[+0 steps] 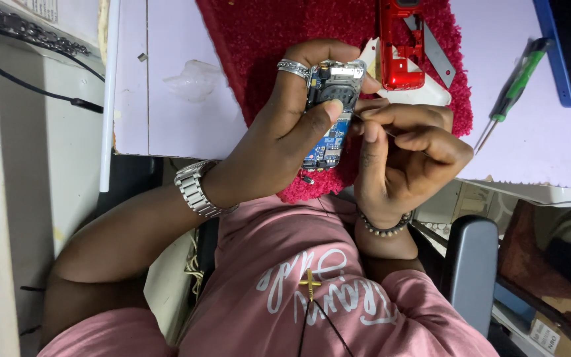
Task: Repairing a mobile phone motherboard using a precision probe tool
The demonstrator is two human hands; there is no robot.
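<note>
- Left hand gripped a phone board, thumb across its face, ringed finger over the top edge; grip closed on it.
- Board was held above a red mat on the pale surface.
- Right hand was pinched shut on a thin tool, its tip at the board's right edge.
- Red phone shell lay on the mat, a grey blade beside it.
- Green screwdriver lay right of the mat, near a blue case.
- Cardboard box with a white label sat low right, under the surface.
</note>
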